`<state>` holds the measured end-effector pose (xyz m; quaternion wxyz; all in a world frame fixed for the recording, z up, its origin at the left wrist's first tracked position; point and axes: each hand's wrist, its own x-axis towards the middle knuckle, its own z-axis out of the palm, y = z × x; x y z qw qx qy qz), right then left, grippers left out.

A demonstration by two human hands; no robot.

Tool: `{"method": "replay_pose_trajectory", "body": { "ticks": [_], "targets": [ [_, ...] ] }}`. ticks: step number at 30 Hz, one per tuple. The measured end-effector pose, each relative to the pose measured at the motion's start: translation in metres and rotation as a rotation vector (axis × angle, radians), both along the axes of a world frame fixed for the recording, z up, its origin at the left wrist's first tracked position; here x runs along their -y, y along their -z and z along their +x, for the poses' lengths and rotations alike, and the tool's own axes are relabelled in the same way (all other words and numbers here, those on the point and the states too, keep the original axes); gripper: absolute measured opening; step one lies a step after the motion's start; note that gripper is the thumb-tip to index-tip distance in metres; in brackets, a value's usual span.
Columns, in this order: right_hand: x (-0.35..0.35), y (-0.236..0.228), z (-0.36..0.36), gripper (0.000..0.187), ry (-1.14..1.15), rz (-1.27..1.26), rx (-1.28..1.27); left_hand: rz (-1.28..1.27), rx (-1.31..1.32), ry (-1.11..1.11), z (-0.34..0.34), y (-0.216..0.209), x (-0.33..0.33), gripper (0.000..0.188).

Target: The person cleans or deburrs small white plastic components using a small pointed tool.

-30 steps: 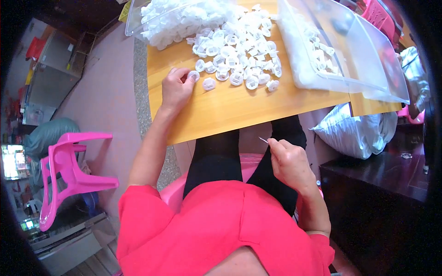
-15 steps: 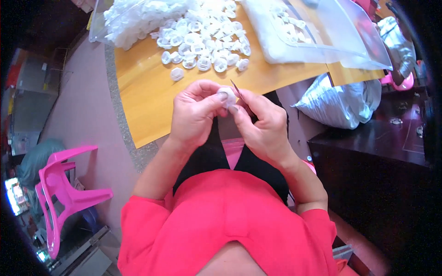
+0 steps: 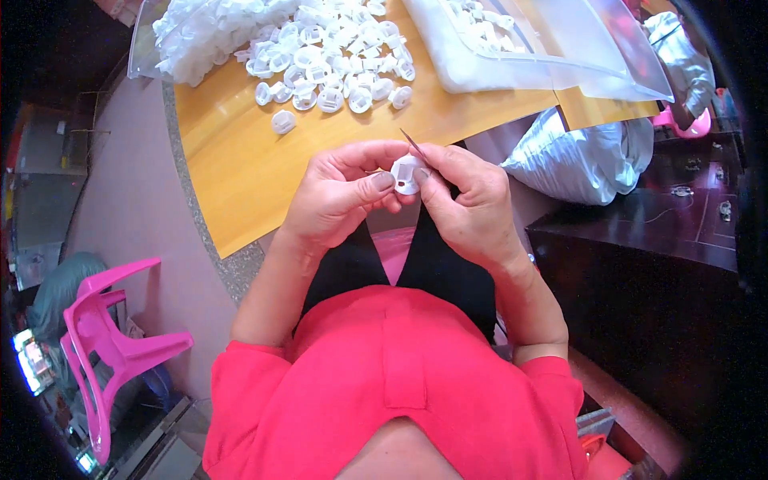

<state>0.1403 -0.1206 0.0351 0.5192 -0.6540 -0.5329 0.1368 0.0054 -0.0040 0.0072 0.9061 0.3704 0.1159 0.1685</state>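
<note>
Just beyond the table's near edge, a small round white plastic part [image 3: 406, 170] with cut-outs is pinched between the thumb and fingers of my left hand [image 3: 328, 188]. My right hand [image 3: 476, 200] is closed on a thin pointed blade [image 3: 413, 142], whose tip sticks up past the fingers; its handle is hidden in the grip. The right thumb also presses on the part's right side. A heap of similar white plastic parts [image 3: 328, 60] lies farther off on the table, with one loose part [image 3: 283, 122] nearer me.
Behind the heap, a clear bag of white pieces [image 3: 200, 40] stands at the yellow-topped table's [image 3: 240, 176] far left. A translucent bin [image 3: 576, 72] holds more parts at far right. A silvery sack [image 3: 584, 160] and dark cabinet [image 3: 640, 232] stand right, a pink chair [image 3: 120, 340] left.
The white part has turned in my fingers, so its cut-out side now shows more. My hands have shifted slightly right, and the whole view has tilted a little.
</note>
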Motion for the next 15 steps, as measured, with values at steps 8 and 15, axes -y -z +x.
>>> {"method": "replay_pose_trajectory", "body": {
  "ticks": [8, 15],
  "targets": [
    [0.008, 0.003, 0.002, 0.024, 0.012, -0.061, 0.119, 0.135, -0.024, -0.023, 0.001, 0.014, 0.001, 0.036],
    [0.032, 0.002, -0.003, 0.034, -0.057, -0.181, 0.12, 0.268, -0.006, -0.159, -0.004, 0.013, -0.001, 0.041]
  ]
}}
